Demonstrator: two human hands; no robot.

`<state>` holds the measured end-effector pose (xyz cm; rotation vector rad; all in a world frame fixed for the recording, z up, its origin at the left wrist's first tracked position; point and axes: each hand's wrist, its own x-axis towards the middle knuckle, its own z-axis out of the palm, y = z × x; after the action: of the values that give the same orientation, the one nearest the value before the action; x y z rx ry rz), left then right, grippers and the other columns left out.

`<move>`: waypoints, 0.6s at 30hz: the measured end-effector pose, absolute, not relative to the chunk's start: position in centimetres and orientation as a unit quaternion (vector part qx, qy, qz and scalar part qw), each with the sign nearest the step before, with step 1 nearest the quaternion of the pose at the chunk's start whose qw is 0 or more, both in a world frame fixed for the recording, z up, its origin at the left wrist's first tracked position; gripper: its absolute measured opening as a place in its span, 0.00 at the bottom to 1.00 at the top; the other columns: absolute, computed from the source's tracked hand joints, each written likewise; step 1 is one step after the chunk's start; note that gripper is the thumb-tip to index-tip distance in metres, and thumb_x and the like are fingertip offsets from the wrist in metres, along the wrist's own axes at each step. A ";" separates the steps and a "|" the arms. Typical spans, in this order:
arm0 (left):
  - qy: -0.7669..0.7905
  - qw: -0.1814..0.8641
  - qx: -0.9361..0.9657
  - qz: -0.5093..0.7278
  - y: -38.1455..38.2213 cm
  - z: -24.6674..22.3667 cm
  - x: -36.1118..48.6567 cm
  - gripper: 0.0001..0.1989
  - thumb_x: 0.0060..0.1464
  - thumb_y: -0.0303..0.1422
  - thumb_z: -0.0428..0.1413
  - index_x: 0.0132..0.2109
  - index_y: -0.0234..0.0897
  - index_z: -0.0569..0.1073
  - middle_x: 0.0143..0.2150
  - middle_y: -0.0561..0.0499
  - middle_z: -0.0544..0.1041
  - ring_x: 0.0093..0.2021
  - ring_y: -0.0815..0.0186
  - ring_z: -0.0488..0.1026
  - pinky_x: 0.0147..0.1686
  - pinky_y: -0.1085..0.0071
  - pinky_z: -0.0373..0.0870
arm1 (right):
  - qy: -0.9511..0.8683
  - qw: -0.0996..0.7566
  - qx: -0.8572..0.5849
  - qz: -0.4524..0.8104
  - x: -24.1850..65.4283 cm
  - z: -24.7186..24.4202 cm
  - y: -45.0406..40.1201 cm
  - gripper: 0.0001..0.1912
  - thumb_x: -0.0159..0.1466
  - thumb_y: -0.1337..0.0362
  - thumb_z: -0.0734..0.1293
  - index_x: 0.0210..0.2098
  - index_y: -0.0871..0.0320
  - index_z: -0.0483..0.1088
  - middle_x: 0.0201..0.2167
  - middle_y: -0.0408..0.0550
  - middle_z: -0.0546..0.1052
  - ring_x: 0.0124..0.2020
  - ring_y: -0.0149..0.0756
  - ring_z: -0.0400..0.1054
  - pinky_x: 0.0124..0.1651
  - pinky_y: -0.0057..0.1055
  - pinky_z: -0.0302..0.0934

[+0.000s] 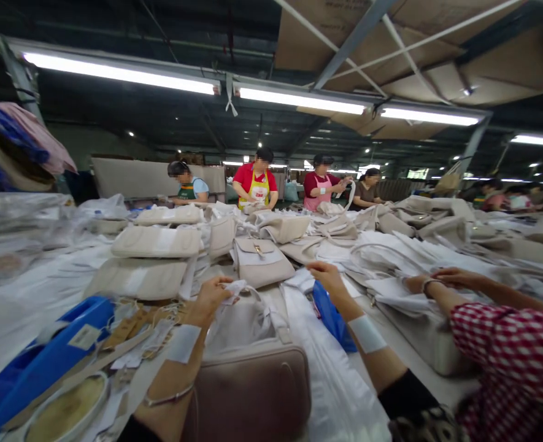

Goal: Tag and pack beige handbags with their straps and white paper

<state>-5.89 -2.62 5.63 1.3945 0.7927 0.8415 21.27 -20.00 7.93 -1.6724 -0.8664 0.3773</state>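
Observation:
My left hand is closed on a piece of white wrapping above a beige handbag, which stands upright in front of me. White padding shows around the bag's handle. To the right, my right hand is raised over the white sheets, beside a blue plastic piece; its fingers are bent together, and whether they hold anything is too small to tell. Clear plastic bags lie between the handbag and my right forearm.
At left are a blue tape dispenser, a round container and paper tags. More beige bags are piled ahead. A person's checkered sleeve and hands reach in from the right. Several people work across the table.

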 end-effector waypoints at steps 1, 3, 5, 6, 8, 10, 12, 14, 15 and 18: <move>0.347 0.624 0.596 0.367 -2.6 5.6 -5.9 0.17 0.34 0.21 0.61 0.37 0.32 0.72 0.23 0.54 0.76 0.21 0.66 0.75 0.23 0.74 0.71 | -0.335 0.557 -0.745 0.149 23.1 7.9 -22.4 0.13 0.51 0.63 0.65 0.35 0.59 0.74 0.36 0.51 0.79 0.43 0.42 0.69 0.44 0.33 0.61; 0.352 0.636 0.580 0.367 -2.7 5.7 -5.7 0.17 0.33 0.20 0.61 0.36 0.32 0.72 0.22 0.53 0.77 0.21 0.65 0.75 0.23 0.74 0.71 | -0.282 0.514 -0.795 0.156 25.8 7.7 -26.7 0.09 0.51 0.63 0.65 0.31 0.60 0.73 0.27 0.51 0.78 0.35 0.41 0.70 0.36 0.32 0.60; 0.358 0.645 0.568 0.364 -2.7 5.8 -5.5 0.17 0.33 0.19 0.62 0.35 0.31 0.73 0.22 0.53 0.77 0.21 0.65 0.75 0.22 0.74 0.72 | -0.245 0.472 -0.826 0.187 27.0 7.0 -29.8 0.08 0.52 0.62 0.66 0.29 0.60 0.71 0.21 0.52 0.77 0.26 0.38 0.67 0.29 0.30 0.56; 0.361 0.648 0.564 0.362 -2.6 5.8 -5.5 0.16 0.33 0.18 0.62 0.35 0.31 0.73 0.22 0.53 0.77 0.21 0.64 0.75 0.22 0.74 0.72 | -0.235 0.458 -0.833 0.203 27.1 6.6 -30.8 0.08 0.52 0.61 0.67 0.29 0.60 0.70 0.21 0.52 0.77 0.24 0.36 0.65 0.27 0.29 0.54; 0.365 0.652 0.558 0.361 -2.6 5.9 -5.3 0.16 0.33 0.17 0.61 0.35 0.31 0.73 0.22 0.52 0.77 0.21 0.65 0.76 0.23 0.74 0.72 | -0.227 0.446 -0.835 0.229 26.6 5.5 -31.9 0.10 0.52 0.61 0.67 0.32 0.60 0.70 0.24 0.52 0.79 0.23 0.33 0.65 0.27 0.28 0.52; 0.367 0.653 0.556 0.360 -2.7 5.9 -5.3 0.16 0.34 0.16 0.60 0.35 0.31 0.73 0.23 0.52 0.78 0.21 0.65 0.76 0.23 0.74 0.73 | -0.230 0.452 -0.828 0.239 26.0 4.7 -32.0 0.11 0.51 0.61 0.68 0.33 0.59 0.70 0.27 0.51 0.80 0.25 0.32 0.65 0.27 0.26 0.51; 0.367 0.653 0.557 0.358 -2.9 6.1 -5.4 0.16 0.35 0.16 0.59 0.35 0.31 0.73 0.23 0.51 0.78 0.21 0.65 0.76 0.23 0.74 0.73 | -0.230 0.465 -0.821 0.239 25.6 4.1 -31.5 0.11 0.48 0.61 0.69 0.31 0.58 0.70 0.26 0.50 0.79 0.25 0.32 0.66 0.26 0.26 0.50; 0.367 0.655 0.559 0.353 -3.1 6.3 -5.5 0.16 0.35 0.16 0.58 0.36 0.30 0.73 0.23 0.51 0.78 0.22 0.64 0.77 0.24 0.74 0.74 | -0.225 0.483 -0.815 0.228 25.4 4.0 -31.1 0.11 0.46 0.62 0.70 0.29 0.58 0.70 0.24 0.49 0.78 0.25 0.33 0.65 0.26 0.27 0.48; 0.366 0.656 0.560 0.350 -3.2 6.4 -5.5 0.16 0.34 0.16 0.59 0.35 0.30 0.73 0.23 0.51 0.78 0.23 0.64 0.77 0.25 0.73 0.75 | -0.221 0.493 -0.812 0.219 25.3 4.0 -31.0 0.11 0.45 0.62 0.70 0.29 0.58 0.69 0.23 0.48 0.77 0.25 0.33 0.65 0.26 0.28 0.48; 0.364 0.657 0.562 0.346 -3.4 6.6 -5.7 0.15 0.35 0.16 0.58 0.35 0.29 0.73 0.23 0.50 0.78 0.23 0.63 0.77 0.26 0.73 0.76 | -0.213 0.528 -0.800 0.191 24.6 4.1 -31.2 0.12 0.43 0.63 0.69 0.27 0.56 0.67 0.22 0.47 0.75 0.25 0.35 0.65 0.27 0.29 0.50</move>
<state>-5.67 -3.44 6.57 1.2735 0.8238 0.7830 24.59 -31.24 4.09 -1.9114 -0.5087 0.4576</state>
